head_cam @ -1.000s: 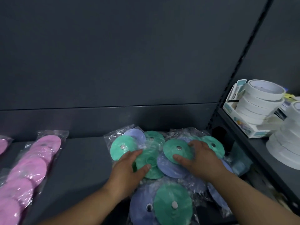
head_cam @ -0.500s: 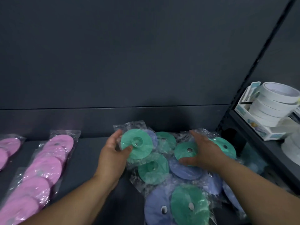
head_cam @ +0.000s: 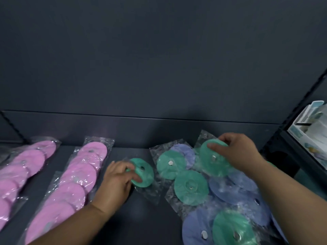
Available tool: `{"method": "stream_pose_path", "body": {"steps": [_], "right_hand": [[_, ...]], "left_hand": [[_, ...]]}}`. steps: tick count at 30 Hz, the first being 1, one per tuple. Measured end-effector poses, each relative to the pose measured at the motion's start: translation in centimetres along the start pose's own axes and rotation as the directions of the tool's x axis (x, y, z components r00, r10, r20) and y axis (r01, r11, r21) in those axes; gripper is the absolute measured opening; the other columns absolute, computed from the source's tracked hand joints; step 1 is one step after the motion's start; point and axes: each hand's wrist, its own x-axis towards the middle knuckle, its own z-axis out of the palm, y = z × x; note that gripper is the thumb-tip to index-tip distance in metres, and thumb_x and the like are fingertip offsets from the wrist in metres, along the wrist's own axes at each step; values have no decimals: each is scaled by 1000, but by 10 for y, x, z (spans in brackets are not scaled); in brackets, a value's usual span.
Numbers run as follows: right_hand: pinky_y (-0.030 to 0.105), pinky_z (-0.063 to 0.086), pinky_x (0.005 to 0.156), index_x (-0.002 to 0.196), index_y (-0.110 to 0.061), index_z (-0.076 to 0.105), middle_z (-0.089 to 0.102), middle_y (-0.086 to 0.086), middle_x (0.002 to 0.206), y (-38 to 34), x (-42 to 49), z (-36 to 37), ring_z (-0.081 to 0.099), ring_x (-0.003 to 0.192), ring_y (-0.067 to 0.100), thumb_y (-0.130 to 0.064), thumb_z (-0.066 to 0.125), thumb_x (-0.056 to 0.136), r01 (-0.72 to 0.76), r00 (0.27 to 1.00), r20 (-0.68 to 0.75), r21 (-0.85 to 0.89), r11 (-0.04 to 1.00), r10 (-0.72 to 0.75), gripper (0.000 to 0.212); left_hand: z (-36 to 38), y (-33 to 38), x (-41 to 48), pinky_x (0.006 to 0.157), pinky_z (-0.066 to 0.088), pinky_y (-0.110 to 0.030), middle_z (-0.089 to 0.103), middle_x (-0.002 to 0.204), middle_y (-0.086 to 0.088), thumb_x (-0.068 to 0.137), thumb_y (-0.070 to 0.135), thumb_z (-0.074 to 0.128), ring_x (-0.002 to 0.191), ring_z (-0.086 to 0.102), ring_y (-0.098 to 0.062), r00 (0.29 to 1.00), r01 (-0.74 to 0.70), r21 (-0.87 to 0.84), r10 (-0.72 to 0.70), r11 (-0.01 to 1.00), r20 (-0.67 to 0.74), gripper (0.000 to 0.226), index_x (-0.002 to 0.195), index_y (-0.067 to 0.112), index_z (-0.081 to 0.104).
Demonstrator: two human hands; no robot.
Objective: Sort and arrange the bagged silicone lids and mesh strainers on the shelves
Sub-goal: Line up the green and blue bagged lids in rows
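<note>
Head view. Since half a second ago the left hand (head_cam: 115, 183) has carried one bagged green lid (head_cam: 142, 172) leftward, out of the pile and onto bare dark shelf (head_cam: 155, 227), near the closer row of bagged pink lids (head_cam: 70, 184). The right hand (head_cam: 236, 152) has shifted from a green lid in mid-pile to another bagged green lid (head_cam: 213, 159) at the pile's back edge. The camera has swung left: a second pink row (head_cam: 23, 167) shows more fully, and the white box (head_cam: 311, 133) on the side shelf is cut by the right edge.

Left hand: fingers curled around the lone lid's left rim, thumb on top, gripping it; lid tilted, its bag trailing on the shelf.

Right hand: fingers closed over the far rim of its lid, thumb pressing the face, pinching it through the plastic.

Remaining mixed pile of green and blue-violet bagged lids (head_cam: 235, 197) lies beneath and in front of the right hand, overlapping, on the shelf's right part.
</note>
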Motion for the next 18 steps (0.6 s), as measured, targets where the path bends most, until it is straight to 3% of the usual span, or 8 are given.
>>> {"method": "stream_pose_path", "body": {"steps": [3, 5, 7, 9, 11, 15, 18], "right_hand": [[33, 52, 63, 72, -12, 69, 71, 8, 68, -15, -5, 28, 63, 59, 20, -35, 76, 78, -109, 993, 82, 280, 954, 89, 25], [35, 53, 63, 77, -8, 69, 73, 13, 76, -21, -10, 47, 64, 62, 21, -32, 73, 81, -207, 973, 184, 413, 887, 141, 25], [36, 50, 61, 80, -7, 68, 72, 16, 80, -23, -15, 63, 64, 66, 23, -31, 71, 83, -298, 945, 269, 473, 829, 187, 24], [33, 48, 59, 79, -8, 66, 71, 18, 80, -23, -21, 75, 64, 66, 23, -30, 70, 84, -345, 925, 321, 477, 808, 205, 23], [34, 47, 60, 80, -4, 66, 70, 22, 83, -23, -26, 84, 64, 67, 25, -32, 71, 83, -355, 915, 347, 456, 816, 205, 28], [36, 48, 63, 82, -7, 68, 70, 21, 88, -28, -31, 86, 64, 70, 25, -32, 71, 82, -351, 906, 386, 451, 820, 175, 26], [35, 49, 64, 83, -12, 67, 73, 14, 85, -30, -34, 86, 68, 72, 25, -31, 69, 84, -359, 889, 434, 461, 812, 147, 20]], "left_hand": [[-4, -10, 2, 91, 32, -22, 60, 114, -6, 67, -2, 56, 104, 48, -24, 988, 150, -2, -150, 989, -36, 37, 66, 33, 69], [-6, -8, 3, 100, 29, -20, 51, 127, -6, 73, -14, 60, 115, 47, -22, 933, 353, -155, -359, 923, -16, 50, 64, 34, 68], [-8, 0, 5, 102, 22, -13, 46, 133, -3, 84, -8, 52, 121, 44, -13, 837, 543, -255, -540, 800, 86, 46, 70, 33, 67], [-5, 3, 9, 98, 20, -9, 50, 132, -3, 90, 1, 48, 123, 45, -14, 769, 635, -303, -620, 711, 158, 31, 87, 20, 73], [-2, 2, 15, 92, 27, -11, 58, 120, -2, 91, 8, 51, 114, 51, -14, 730, 676, -329, -662, 660, 172, 23, 102, 10, 71], [-4, -6, 37, 93, 45, -28, 62, 112, -6, 82, 5, 60, 101, 60, -22, 734, 669, -280, -672, 689, 99, 29, 108, 15, 64], [-8, -14, 55, 75, 47, -21, 59, 111, -2, 79, -2, 57, 92, 58, -19, 775, 632, -271, -599, 726, 204, 34, 103, 22, 60]]}}
